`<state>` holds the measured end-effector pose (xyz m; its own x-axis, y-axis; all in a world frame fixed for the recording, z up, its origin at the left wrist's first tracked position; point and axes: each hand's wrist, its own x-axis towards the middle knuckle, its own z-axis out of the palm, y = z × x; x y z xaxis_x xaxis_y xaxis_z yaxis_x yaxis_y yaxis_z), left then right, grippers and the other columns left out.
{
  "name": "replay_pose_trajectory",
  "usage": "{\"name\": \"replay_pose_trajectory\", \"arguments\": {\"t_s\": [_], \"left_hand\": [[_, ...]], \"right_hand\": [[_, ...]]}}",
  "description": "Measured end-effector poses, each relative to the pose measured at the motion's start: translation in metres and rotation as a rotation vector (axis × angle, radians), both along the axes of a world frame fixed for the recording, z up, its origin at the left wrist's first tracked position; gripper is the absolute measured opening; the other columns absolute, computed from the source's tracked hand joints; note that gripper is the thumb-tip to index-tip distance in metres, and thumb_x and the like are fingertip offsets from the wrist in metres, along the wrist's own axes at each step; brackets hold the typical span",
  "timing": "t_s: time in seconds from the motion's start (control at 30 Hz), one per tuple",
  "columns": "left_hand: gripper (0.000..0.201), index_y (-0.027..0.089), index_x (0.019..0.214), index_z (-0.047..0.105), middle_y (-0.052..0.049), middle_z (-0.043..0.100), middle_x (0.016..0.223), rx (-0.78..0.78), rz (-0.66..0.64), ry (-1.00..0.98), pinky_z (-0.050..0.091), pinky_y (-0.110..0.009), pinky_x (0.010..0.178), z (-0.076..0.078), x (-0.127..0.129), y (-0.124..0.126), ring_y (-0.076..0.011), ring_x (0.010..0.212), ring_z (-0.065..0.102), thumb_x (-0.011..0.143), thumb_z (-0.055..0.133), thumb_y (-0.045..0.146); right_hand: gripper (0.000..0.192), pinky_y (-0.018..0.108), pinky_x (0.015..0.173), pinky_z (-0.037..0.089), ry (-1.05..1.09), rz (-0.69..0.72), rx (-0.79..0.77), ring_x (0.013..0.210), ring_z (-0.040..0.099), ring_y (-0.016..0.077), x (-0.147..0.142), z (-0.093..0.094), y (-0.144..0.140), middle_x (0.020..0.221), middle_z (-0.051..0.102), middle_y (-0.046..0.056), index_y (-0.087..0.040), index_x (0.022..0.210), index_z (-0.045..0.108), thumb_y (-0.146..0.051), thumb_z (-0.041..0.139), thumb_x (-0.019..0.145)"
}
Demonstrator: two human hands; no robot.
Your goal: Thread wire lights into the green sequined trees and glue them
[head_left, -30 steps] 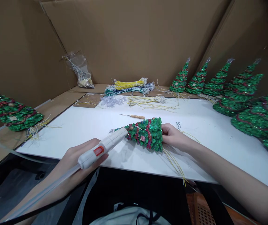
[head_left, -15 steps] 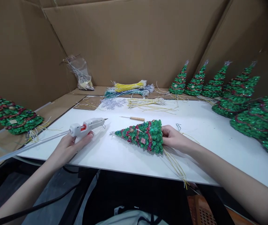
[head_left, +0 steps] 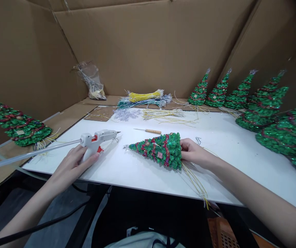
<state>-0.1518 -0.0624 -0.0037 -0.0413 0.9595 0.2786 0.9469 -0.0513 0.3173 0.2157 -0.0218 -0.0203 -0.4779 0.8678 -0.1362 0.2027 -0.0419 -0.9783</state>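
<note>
My left hand (head_left: 77,162) is around the lower handle of a white glue gun (head_left: 103,135), thumb along the near side. The gun's red trigger shows in front of the handle. A long clear glue stick (head_left: 34,154) sticks out of its rear. A small green Christmas tree (head_left: 160,151) with red garland lies on its side, its tip pointing left toward the gun. My right hand (head_left: 191,151) grips the tree at its base, with some fingertips hidden there. Yellow and white wires (head_left: 195,182) trail from the base over the table's front edge.
An awl (head_left: 153,131) lies behind the tree. Farther back are bundles of yellow wires (head_left: 145,95), clear snowflakes (head_left: 125,114) and a plastic bag (head_left: 93,82). Several finished trees (head_left: 237,96) stand at right; another tree (head_left: 21,129) leans at left. Cardboard walls (head_left: 148,48) surround the white board (head_left: 137,175).
My left hand has slid lower on the glue gun's handle, so the red trigger now shows. The gun's rear and glue stick have shifted slightly. My right hand and the tree stay nearly still.
</note>
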Motion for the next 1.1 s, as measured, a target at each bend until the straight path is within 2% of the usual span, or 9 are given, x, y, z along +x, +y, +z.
{"name": "replay_pose_trajectory", "arguments": {"t_s": [0.13, 0.27, 0.4, 0.47, 0.57, 0.63, 0.8, 0.97, 1.1], "left_hand": [[0.052, 0.024, 0.109, 0.065, -0.004, 0.068, 0.105, -0.045, 0.02, 0.079, 0.043, -0.033, 0.089, -0.006, -0.014, -0.013, -0.0283, 0.11, 0.056, 0.087, 0.042, 0.066], [0.041, 0.028, 0.124, 0.053, -0.004, 0.056, 0.127, -0.106, -0.008, 0.136, 0.037, -0.036, 0.097, -0.012, -0.034, -0.029, -0.0255, 0.12, 0.051, 0.095, 0.036, 0.051], [0.028, 0.024, 0.103, 0.055, -0.005, 0.06, 0.107, 0.019, 0.114, 0.228, 0.04, -0.037, 0.082, -0.014, -0.044, -0.047, -0.0249, 0.098, 0.057, 0.097, 0.034, 0.042], [0.022, 0.023, 0.089, 0.052, -0.004, 0.059, 0.092, 0.14, 0.098, 0.203, 0.039, -0.036, 0.075, -0.014, -0.04, -0.054, -0.0234, 0.086, 0.056, 0.097, 0.038, 0.038], [0.015, 0.024, 0.081, 0.047, -0.001, 0.055, 0.083, 0.27, -0.112, 0.036, 0.04, -0.035, 0.073, -0.011, -0.022, -0.058, -0.0201, 0.079, 0.053, 0.095, 0.045, 0.03], [0.012, 0.024, 0.083, 0.048, -0.001, 0.053, 0.083, 0.273, -0.262, -0.121, 0.04, -0.033, 0.071, -0.006, -0.003, -0.052, -0.0186, 0.079, 0.051, 0.095, 0.045, 0.024], [0.012, 0.02, 0.094, 0.055, -0.004, 0.059, 0.092, 0.31, -0.634, -0.279, 0.042, -0.033, 0.083, 0.013, 0.059, -0.004, -0.019, 0.09, 0.055, 0.097, 0.043, 0.022], [0.027, 0.02, 0.117, 0.057, -0.006, 0.059, 0.12, 0.133, -0.862, -0.389, 0.039, -0.033, 0.1, 0.021, 0.124, 0.052, -0.019, 0.115, 0.053, 0.102, 0.036, 0.027], [0.031, 0.019, 0.122, 0.057, -0.007, 0.06, 0.125, 0.02, -1.008, -0.449, 0.039, -0.032, 0.104, 0.011, 0.146, 0.073, -0.0187, 0.119, 0.053, 0.102, 0.036, 0.03]], "right_hand": [[0.033, 0.02, 0.049, 0.027, 0.012, -0.008, -0.013, 0.052, 0.034, 0.0065, 0.001, -0.001, 0.001, 0.053, 0.039, -0.006, -0.015, 0.059, 0.051, -0.033, 0.078, 0.061], [0.029, 0.02, 0.05, 0.027, 0.029, 0.012, -0.03, 0.052, 0.034, 0.0066, 0.002, -0.003, 0.0, 0.055, 0.041, -0.006, -0.014, 0.064, 0.055, -0.033, 0.076, 0.063], [0.027, 0.021, 0.05, 0.025, 0.019, 0.029, -0.015, 0.053, 0.033, 0.0069, 0.004, -0.004, 0.001, 0.055, 0.038, -0.006, -0.015, 0.062, 0.053, -0.031, 0.075, 0.064], [0.027, 0.021, 0.05, 0.025, 0.022, 0.037, -0.012, 0.053, 0.032, 0.0069, 0.004, -0.005, 0.002, 0.055, 0.037, -0.006, -0.015, 0.062, 0.052, -0.03, 0.074, 0.065], [0.026, 0.02, 0.048, 0.023, 0.018, 0.037, -0.008, 0.051, 0.03, 0.006, 0.005, -0.005, 0.003, 0.054, 0.037, -0.007, -0.015, 0.062, 0.051, -0.029, 0.073, 0.065], [0.025, 0.019, 0.047, 0.022, 0.004, 0.034, -0.005, 0.05, 0.03, 0.0055, 0.006, -0.005, 0.004, 0.053, 0.037, -0.007, -0.015, 0.062, 0.051, -0.028, 0.072, 0.065], [0.026, 0.019, 0.045, 0.021, -0.002, 0.044, 0.005, 0.048, 0.029, 0.0048, 0.006, -0.004, 0.004, 0.051, 0.038, -0.007, -0.015, 0.061, 0.051, -0.029, 0.072, 0.065], [0.026, 0.02, 0.046, 0.027, -0.02, 0.058, 0.044, 0.05, 0.035, 0.0067, 0.008, -0.004, 0.005, 0.053, 0.042, -0.006, -0.014, 0.065, 0.057, -0.035, 0.072, 0.07], [0.029, 0.021, 0.046, 0.031, -0.032, 0.061, 0.069, 0.051, 0.039, 0.0085, 0.009, -0.004, 0.006, 0.053, 0.045, -0.004, -0.014, 0.068, 0.061, -0.04, 0.072, 0.071]]}}
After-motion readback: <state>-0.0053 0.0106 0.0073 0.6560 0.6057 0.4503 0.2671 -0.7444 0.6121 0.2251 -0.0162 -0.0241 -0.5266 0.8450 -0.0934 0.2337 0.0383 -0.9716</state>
